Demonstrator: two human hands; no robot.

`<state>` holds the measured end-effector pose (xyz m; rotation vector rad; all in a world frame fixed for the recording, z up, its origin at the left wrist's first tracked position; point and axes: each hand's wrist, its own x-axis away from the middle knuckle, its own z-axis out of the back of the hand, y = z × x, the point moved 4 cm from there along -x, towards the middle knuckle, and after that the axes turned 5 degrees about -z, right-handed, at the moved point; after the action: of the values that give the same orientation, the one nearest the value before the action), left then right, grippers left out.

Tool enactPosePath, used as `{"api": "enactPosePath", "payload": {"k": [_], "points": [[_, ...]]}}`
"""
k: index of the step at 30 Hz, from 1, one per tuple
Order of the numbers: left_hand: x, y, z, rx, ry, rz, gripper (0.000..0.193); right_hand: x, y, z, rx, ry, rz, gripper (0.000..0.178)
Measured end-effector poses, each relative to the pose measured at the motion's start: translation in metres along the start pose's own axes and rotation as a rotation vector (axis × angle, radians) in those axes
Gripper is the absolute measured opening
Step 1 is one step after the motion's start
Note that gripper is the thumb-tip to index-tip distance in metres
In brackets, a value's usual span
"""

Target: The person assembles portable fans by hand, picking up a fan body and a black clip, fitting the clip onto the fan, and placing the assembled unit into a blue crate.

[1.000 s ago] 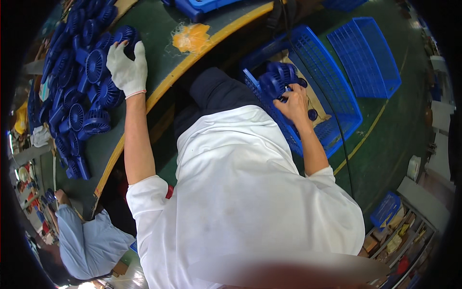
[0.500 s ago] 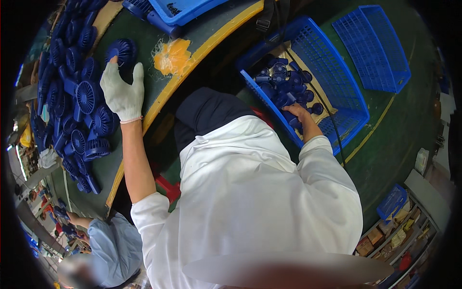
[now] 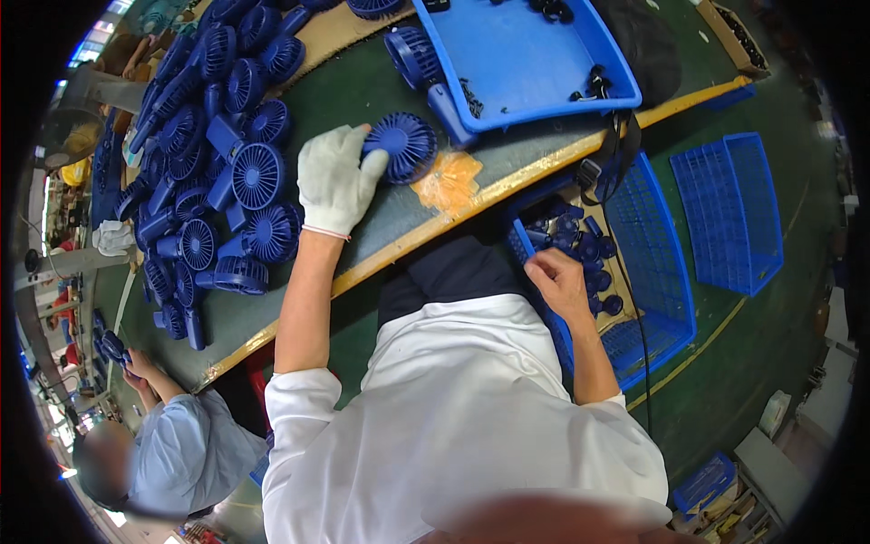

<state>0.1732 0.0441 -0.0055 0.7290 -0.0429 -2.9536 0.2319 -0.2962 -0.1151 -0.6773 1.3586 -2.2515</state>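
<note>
My left hand (image 3: 335, 179), in a white glove with a bare fingertip showing, is closed on the edge of a dark blue handheld fan (image 3: 403, 148) at the workbench. The fan's round grille faces up, and its handle is hidden. To the left of this hand lies a heap of similar fans (image 3: 258, 172). My bare right hand (image 3: 559, 279) is over the near left rim of a blue basket (image 3: 666, 299). Its fingers are curled together, with nothing visible in them. Inside the basket lie several dark blue fans (image 3: 569, 231) on cardboard.
A blue tray (image 3: 535, 68) with small black parts stands on the bench, beside another fan (image 3: 421, 68). Orange tape (image 3: 449, 184) marks the bench near its yellow edge (image 3: 399, 245). A black strap (image 3: 612, 163) hangs there. Another blue basket (image 3: 729, 213) is at right. A co-worker (image 3: 186, 449) sits lower left.
My right hand has come up out of the basket, away from the fans. My left thumb has closed in against the fan. The view has swung, bringing more of the bench and tray into sight.
</note>
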Motion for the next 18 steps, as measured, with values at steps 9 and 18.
{"api": "enactPosePath", "payload": {"k": [9, 18], "points": [[0.019, 0.019, 0.023, 0.023, 0.148, -0.019, 0.047, -0.174, -0.174, 0.096, 0.745, 0.464, 0.577, 0.025], [0.036, 0.039, 0.033, 0.138, -0.155, 0.131, 0.062, -0.226, -0.171, 0.102, 1.515, -0.143, 0.188, 0.029]]}}
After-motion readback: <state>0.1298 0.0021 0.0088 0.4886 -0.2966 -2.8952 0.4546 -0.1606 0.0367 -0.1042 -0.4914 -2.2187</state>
